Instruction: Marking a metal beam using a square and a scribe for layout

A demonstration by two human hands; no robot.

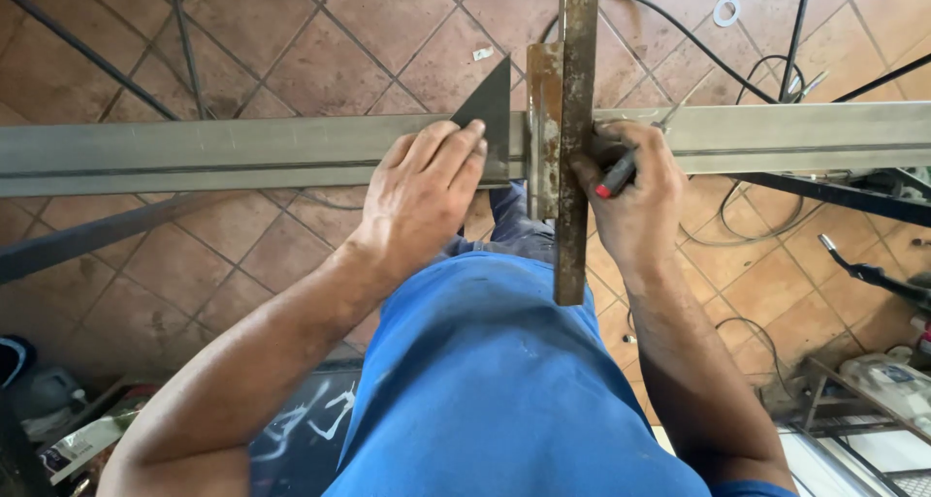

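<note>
Right hand's grip (635, 192) pinches red marker (615, 176) beside rusty flat bar (574, 138).

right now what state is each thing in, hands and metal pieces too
left hand: flat, pressing down on the dark triangular square
triangular square: lying on the long metal beam, point away from the person
right hand: fingers closed on a red-tipped marker, at the rusty bar
rusty bar: laid across the beam, overhanging toward the person
long metal beam: horizontal, raised above the tiled floor
cables: loose on the floor
</note>
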